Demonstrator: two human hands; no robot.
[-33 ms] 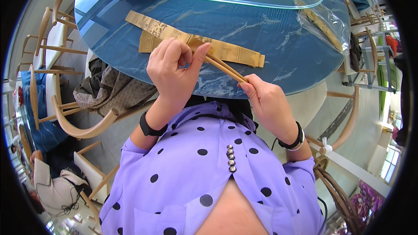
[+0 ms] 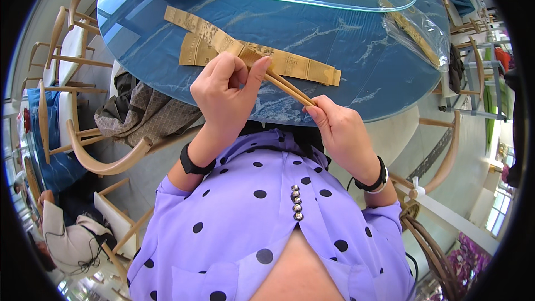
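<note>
Your left hand (image 2: 225,92) pinches the upper end of the chopsticks (image 2: 290,90) w/ thumb and fingers closed round it. Your right hand (image 2: 340,128) grips the lower end, fingers curled shut. The sticks run diagonally between both hands, just above the near edge of the blue surface (image 2: 356,50). Behind your left hand, tan paper sleeves (image 2: 295,67) lie flat on the surface, stretching toward the left edge. A clear bag (image 2: 415,30) w/ more sticks sits near the right edge. A wooden chair (image 2: 106,159) stands left of you.
</note>
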